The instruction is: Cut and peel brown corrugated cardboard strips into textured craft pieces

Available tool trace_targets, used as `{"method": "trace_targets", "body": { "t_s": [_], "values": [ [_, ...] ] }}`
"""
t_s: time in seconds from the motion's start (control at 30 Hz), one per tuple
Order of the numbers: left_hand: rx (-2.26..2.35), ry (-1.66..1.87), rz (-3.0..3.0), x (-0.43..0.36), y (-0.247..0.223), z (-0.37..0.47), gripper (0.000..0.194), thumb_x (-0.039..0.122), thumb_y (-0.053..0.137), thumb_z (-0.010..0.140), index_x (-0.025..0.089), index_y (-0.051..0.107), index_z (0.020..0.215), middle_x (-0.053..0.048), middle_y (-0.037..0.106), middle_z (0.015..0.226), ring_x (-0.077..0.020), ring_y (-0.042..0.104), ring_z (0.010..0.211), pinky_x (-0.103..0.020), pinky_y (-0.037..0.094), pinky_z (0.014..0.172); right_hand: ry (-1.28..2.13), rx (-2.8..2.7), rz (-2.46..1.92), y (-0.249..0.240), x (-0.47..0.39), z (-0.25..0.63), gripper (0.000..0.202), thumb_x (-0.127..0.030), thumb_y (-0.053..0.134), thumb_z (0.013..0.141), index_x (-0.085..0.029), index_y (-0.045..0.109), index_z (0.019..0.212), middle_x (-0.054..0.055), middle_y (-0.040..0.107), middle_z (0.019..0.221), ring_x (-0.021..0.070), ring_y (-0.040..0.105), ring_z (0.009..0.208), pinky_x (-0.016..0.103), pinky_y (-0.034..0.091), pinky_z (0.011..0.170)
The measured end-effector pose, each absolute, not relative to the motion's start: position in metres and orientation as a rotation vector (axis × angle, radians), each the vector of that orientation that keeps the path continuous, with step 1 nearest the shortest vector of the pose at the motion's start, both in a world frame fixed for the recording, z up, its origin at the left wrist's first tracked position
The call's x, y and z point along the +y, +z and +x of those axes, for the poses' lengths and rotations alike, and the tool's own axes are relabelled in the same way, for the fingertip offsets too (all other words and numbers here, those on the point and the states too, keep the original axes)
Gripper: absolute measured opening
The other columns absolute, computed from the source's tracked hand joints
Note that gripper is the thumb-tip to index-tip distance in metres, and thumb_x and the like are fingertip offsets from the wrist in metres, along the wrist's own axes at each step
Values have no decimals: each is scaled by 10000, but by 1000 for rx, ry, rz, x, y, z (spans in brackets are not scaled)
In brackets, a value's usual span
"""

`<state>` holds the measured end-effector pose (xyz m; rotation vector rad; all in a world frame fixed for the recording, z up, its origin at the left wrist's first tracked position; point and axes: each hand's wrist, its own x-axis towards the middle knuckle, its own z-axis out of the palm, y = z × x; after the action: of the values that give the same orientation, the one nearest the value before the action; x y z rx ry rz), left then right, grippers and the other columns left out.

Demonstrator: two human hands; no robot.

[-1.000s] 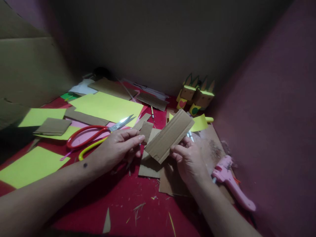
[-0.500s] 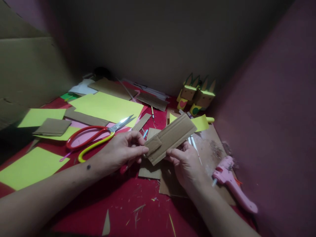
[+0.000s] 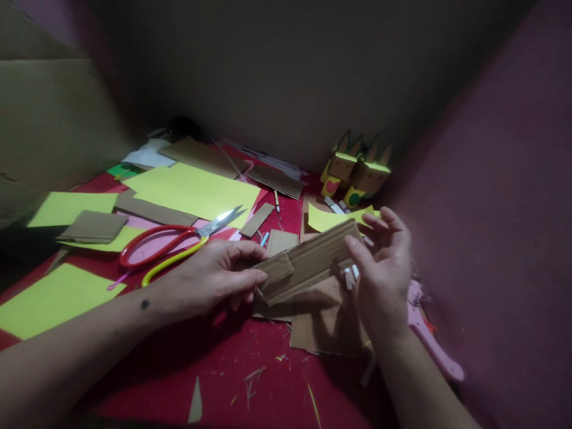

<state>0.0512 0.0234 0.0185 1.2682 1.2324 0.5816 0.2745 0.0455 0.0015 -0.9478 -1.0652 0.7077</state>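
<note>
A long, narrow strip of brown cardboard is held above the middle of the table, slanting from its nearer left end to its farther right end. Its upper face is plain and matte, with creases running lengthwise, most clearly along the far edge, and the cut edges look slightly rough. On its left end lies a smaller flat cardboard piece of the same brown, its outline partly lost under a thumb. The left hand pinches this end, thumb on top and fingers bent beneath. The right hand is spread wide at the other end, thumb and fingers parted; its thumb tip overlaps the strip, though I cannot tell whether it presses on it. Below the strip, a cardboard sheet lies in shadow on the red table cover. Just beyond the strip's right half is a curled yellow paper. To the left, scissors with one red and one yellow handle lie open near the left hand, and a large yellow sheet spreads beyond them. Two box-headed figures stand at the far right, and a pink glue gun, partly hidden by the right arm, lies near the right wall
</note>
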Motion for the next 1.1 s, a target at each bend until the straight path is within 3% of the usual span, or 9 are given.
{"method": "trace_targets", "body": {
  "t_s": [0.13,0.3,0.7,0.97,1.1],
  "values": [
    [1194,511,1291,24,18,46,224,374,644,789,187,653,913,12,616,558,-113,542,399,-185,414,349,849,-1171,-934,10,51,284,451,-214,723,723,-276,579,1146,16,630,1059,162,604,942,315,487,815],
    [1190,490,1282,26,15,42,201,358,657,768,186,664,871,6,623,544,-113,543,377,-182,401,350,1073,-1026,-996,14,51,283,353,-197,730,641,-209,650,985,5,658,860,152,610,801,303,469,735],
    [1157,479,1232,30,10,42,180,341,681,757,188,654,848,4,630,544,-118,562,400,-183,383,365,1280,-851,-999,19,52,290,254,-189,702,581,-179,728,834,-2,647,699,112,558,622,222,417,560],
    [1134,562,1130,28,1,44,233,358,677,771,189,602,913,6,649,559,-105,566,400,-153,351,345,1493,-789,-710,11,49,279,123,-178,688,662,-183,725,780,13,719,816,129,643,729,216,510,629],
    [1137,610,1094,29,1,51,262,348,689,749,188,562,914,16,647,553,-96,575,404,-143,377,364,1502,-539,-775,5,47,271,139,-119,728,577,-185,670,684,-11,711,704,132,657,665,247,545,663]
  ]
}}
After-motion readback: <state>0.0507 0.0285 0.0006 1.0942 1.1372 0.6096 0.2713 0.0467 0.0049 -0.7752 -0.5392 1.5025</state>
